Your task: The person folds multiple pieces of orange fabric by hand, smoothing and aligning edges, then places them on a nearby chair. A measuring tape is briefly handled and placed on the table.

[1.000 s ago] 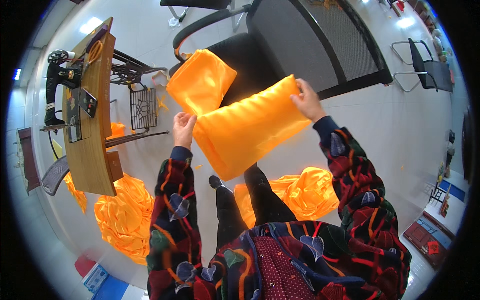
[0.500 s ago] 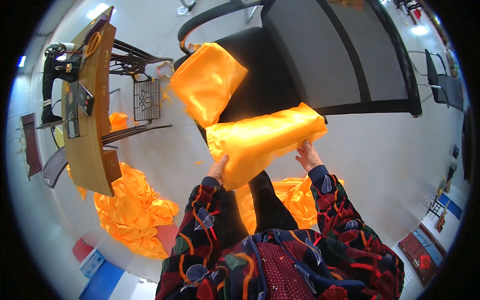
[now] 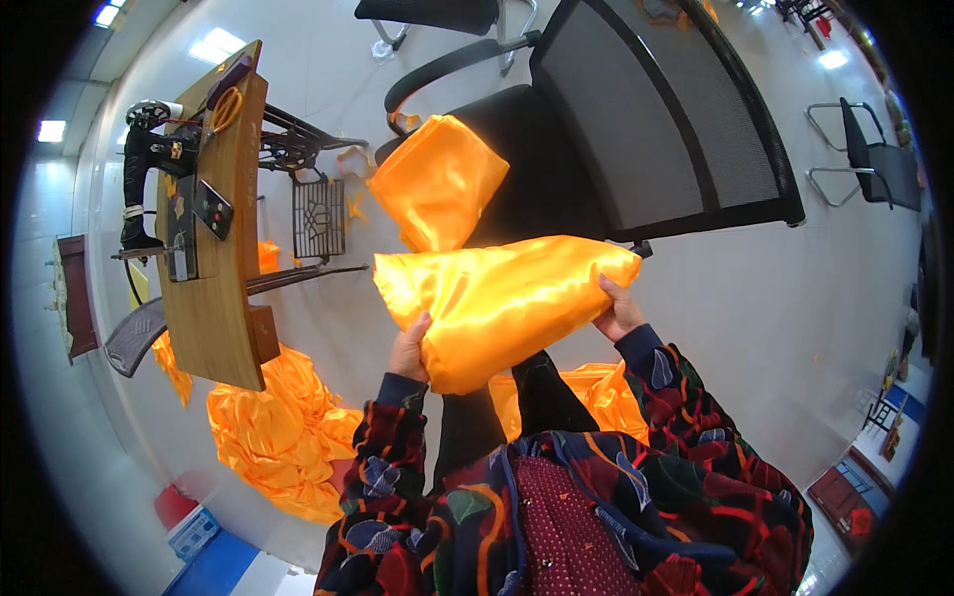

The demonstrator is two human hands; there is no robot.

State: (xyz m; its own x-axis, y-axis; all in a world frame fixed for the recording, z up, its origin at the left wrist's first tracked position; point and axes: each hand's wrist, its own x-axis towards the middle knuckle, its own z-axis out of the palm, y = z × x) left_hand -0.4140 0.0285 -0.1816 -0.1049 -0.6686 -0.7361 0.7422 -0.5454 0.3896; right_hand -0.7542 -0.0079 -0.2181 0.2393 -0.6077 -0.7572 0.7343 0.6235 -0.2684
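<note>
A folded bundle of shiny yellow-orange cloth (image 3: 507, 303) is held up in front of me, between both hands. My left hand (image 3: 408, 350) grips its near left end, thumb on top and the other fingers mostly hidden behind it. At the right end my right hand (image 3: 618, 306) is closed on the cloth, thumb lying over the upper side. Just beyond the bundle, a second folded piece of the same satin-like cloth (image 3: 439, 179) rests on the black seat of a chair (image 3: 527, 149). The bundle hides part of that seat's near edge.
To the left stands a wooden sewing table (image 3: 214, 288) with a black sewing machine (image 3: 139, 189), orange-handled scissors (image 3: 224, 111) and a phone (image 3: 213, 209). Heaps of orange cloth (image 3: 278, 427) lie on the floor at lower left, with more cloth (image 3: 606, 392) by my legs. Another chair (image 3: 874, 159) stands far right.
Both hands have brought the bundle slightly nearer to me, and its left end has swung outward to the left. The view has shifted a little. The cloth on the chair stays put.
</note>
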